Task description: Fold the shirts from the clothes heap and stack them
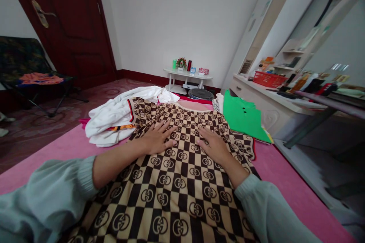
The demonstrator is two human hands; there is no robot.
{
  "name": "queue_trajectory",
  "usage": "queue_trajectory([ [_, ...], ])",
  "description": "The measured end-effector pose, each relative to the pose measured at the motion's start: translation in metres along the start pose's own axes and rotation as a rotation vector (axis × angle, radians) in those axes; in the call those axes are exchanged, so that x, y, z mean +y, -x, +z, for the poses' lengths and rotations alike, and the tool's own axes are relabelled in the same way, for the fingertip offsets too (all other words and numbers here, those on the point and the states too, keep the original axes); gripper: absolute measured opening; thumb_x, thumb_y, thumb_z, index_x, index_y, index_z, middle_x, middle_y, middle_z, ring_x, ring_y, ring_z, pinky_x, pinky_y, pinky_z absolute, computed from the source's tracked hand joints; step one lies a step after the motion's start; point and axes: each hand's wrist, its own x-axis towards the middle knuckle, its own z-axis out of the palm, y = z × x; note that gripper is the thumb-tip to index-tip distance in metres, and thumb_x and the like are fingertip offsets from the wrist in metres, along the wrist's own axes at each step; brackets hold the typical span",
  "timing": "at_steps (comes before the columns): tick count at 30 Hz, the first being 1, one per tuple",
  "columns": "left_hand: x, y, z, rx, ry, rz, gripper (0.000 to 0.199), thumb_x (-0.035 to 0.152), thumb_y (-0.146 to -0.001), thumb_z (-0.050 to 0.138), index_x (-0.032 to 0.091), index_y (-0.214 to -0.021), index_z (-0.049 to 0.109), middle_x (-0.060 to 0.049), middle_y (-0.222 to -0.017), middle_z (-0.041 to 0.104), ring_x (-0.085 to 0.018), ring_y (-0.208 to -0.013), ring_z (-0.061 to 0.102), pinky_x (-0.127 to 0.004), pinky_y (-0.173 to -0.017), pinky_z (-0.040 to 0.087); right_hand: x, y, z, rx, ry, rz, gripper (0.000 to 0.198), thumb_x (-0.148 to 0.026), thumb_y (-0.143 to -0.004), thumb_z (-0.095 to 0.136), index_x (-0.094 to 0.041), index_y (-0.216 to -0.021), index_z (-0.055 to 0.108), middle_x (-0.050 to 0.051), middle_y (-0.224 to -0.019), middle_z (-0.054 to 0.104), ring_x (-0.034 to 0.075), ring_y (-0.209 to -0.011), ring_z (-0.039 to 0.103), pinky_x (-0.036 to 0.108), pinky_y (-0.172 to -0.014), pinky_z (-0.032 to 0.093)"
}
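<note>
A brown and beige checkered short-sleeved shirt (179, 174) lies spread out, its neckline away from me and its lower part running out of view at the bottom. My left hand (156, 138) rests flat on its upper left part, fingers spread. On the upper right part lies my right hand (212, 143), palm down with the fingers stretched out. Neither hand grips the cloth. A heap of white clothing (110, 112) touches the left sleeve. Beyond the right sleeve is a folded green garment (242, 115) with dark buttons.
Everything lies on a pink-covered surface (54, 155). A white dresser (285, 98) with a red basket (269, 79) stands at the right. Against the far wall is a low white table (186, 74) with small items. A folding chair (31, 79) holding orange cloth stands at the left, near a dark red door (65, 26).
</note>
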Motion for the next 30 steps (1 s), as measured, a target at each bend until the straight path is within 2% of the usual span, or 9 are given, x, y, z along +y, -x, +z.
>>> queue_trajectory([
  [3, 0.000, 0.020, -0.008, -0.052, 0.015, 0.006, 0.074, 0.071, -0.087, 0.028, 0.032, -0.149, 0.024, -0.006, -0.159, 0.010, -0.036, -0.144, 0.006, -0.060, -0.111, 0.013, -0.005, 0.005, -0.004, -0.026, -0.130, -0.167, 0.041, -0.042, -0.092, 0.046, -0.027, -0.129, 0.057, 0.004, -0.138, 0.053, 0.021, -0.130, 0.046, 0.044, -0.110, 0.034],
  [5, 0.001, 0.028, -0.008, -0.026, 0.021, 0.000, 0.075, 0.073, -0.086, 0.027, 0.032, -0.149, 0.025, -0.005, -0.159, 0.010, -0.036, -0.144, 0.006, -0.060, -0.112, 0.012, -0.005, 0.007, -0.004, -0.006, -0.183, -0.174, 0.043, -0.043, -0.092, 0.046, -0.026, -0.131, 0.056, 0.004, -0.138, 0.053, 0.020, -0.129, 0.048, 0.043, -0.110, 0.036],
  [9, 0.005, 0.036, 0.004, 0.150, 0.008, -0.028, 0.070, 0.071, -0.088, 0.024, 0.033, -0.147, 0.029, -0.003, -0.158, 0.017, -0.033, -0.145, 0.009, -0.058, -0.114, 0.008, 0.002, -0.002, 0.001, 0.048, -0.204, -0.039, 0.050, -0.047, -0.094, 0.040, -0.021, -0.135, 0.051, 0.009, -0.142, 0.048, 0.022, -0.131, 0.045, 0.044, -0.111, 0.034],
  [11, 0.006, 0.036, 0.010, 0.190, 0.012, -0.028, 0.068, 0.070, -0.088, 0.026, 0.035, -0.146, 0.031, -0.002, -0.158, 0.019, -0.033, -0.144, 0.011, -0.057, -0.114, 0.009, 0.006, -0.017, 0.002, 0.063, -0.185, 0.010, 0.054, -0.051, -0.094, 0.038, -0.019, -0.135, 0.051, 0.011, -0.144, 0.046, 0.022, -0.133, 0.042, 0.044, -0.112, 0.032],
  [16, 0.004, 0.036, 0.010, 0.198, 0.031, -0.026, 0.067, 0.069, -0.088, 0.029, 0.036, -0.146, 0.031, -0.001, -0.157, 0.020, -0.033, -0.144, 0.010, -0.057, -0.113, 0.009, 0.027, -0.070, 0.005, 0.045, -0.060, -0.025, 0.057, -0.051, -0.096, 0.031, -0.017, -0.138, 0.047, 0.012, -0.146, 0.043, 0.022, -0.136, 0.038, 0.042, -0.114, 0.027],
  [20, 0.002, 0.037, 0.010, 0.188, 0.047, -0.025, 0.066, 0.069, -0.088, 0.031, 0.038, -0.146, 0.030, 0.000, -0.158, 0.019, -0.032, -0.145, 0.010, -0.056, -0.114, 0.008, 0.059, -0.100, 0.025, -0.070, 0.176, 0.141, 0.054, -0.048, -0.096, 0.033, -0.016, -0.138, 0.046, 0.015, -0.147, 0.040, 0.029, -0.137, 0.034, 0.051, -0.111, 0.026],
  [23, 0.001, 0.037, 0.011, 0.188, 0.052, -0.021, 0.066, 0.069, -0.088, 0.034, 0.039, -0.146, 0.029, 0.001, -0.158, 0.019, -0.032, -0.145, 0.009, -0.055, -0.115, 0.008, 0.075, -0.113, 0.040, -0.052, 0.275, 0.259, 0.054, -0.046, -0.096, 0.030, -0.014, -0.137, 0.046, 0.018, -0.145, 0.041, 0.029, -0.136, 0.034, 0.051, -0.109, 0.027],
  [27, 0.001, 0.038, 0.010, 0.197, 0.055, -0.016, 0.068, 0.070, -0.087, 0.031, 0.037, -0.146, 0.029, 0.000, -0.158, 0.017, -0.033, -0.144, 0.009, -0.057, -0.114, 0.006, 0.077, -0.122, 0.044, -0.049, 0.314, 0.341, 0.054, -0.045, -0.096, 0.027, -0.015, -0.138, 0.044, 0.018, -0.145, 0.041, 0.028, -0.137, 0.033, 0.050, -0.109, 0.027],
  [30, 0.002, 0.039, 0.009, 0.188, 0.057, -0.015, 0.069, 0.072, -0.087, 0.026, 0.037, -0.146, 0.030, 0.000, -0.158, 0.016, -0.033, -0.145, 0.008, -0.058, -0.114, 0.007, 0.065, -0.117, 0.035, -0.074, 0.289, 0.322, 0.057, -0.044, -0.096, 0.028, -0.012, -0.141, 0.038, 0.019, -0.148, 0.037, 0.029, -0.138, 0.030, 0.051, -0.109, 0.027],
])
